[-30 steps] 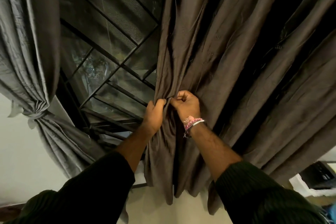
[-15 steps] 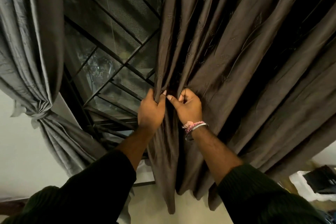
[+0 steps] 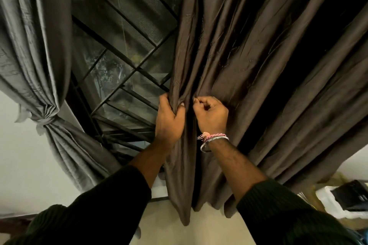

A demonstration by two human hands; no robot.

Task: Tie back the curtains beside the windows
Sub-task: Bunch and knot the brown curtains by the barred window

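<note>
Now, risk: we judge the brown curtain (image 3: 249, 65) could spill out of our grasp, since only its left edge folds are gathered and most of the cloth hangs loose to the right.
Cause: the fabric looks smooth and heavy, so a shallow pinch may let pleats slide free before any tie goes round.
Second risk: we see no tie for this curtain, so we may have to let go with one hand to fetch one, and the bundle could fall open.
Left hand (image 3: 169, 119): our fingers are curled tight round a bunched fold at the curtain's left edge, thumb across the front.
Right hand (image 3: 212, 115): just right of the left hand, fingers curled narrow and pinching the next fold; a bracelet (image 3: 214, 138) sits on the wrist.
Brown curtain: right of the window (image 3: 119, 55), hanging untied, hem near the floor.
Grey curtain (image 3: 35, 45): far left of the window, cinched by a knotted tie (image 3: 42, 121).
Stage: we judge one side finished and the brown side at the gathering step.
</note>
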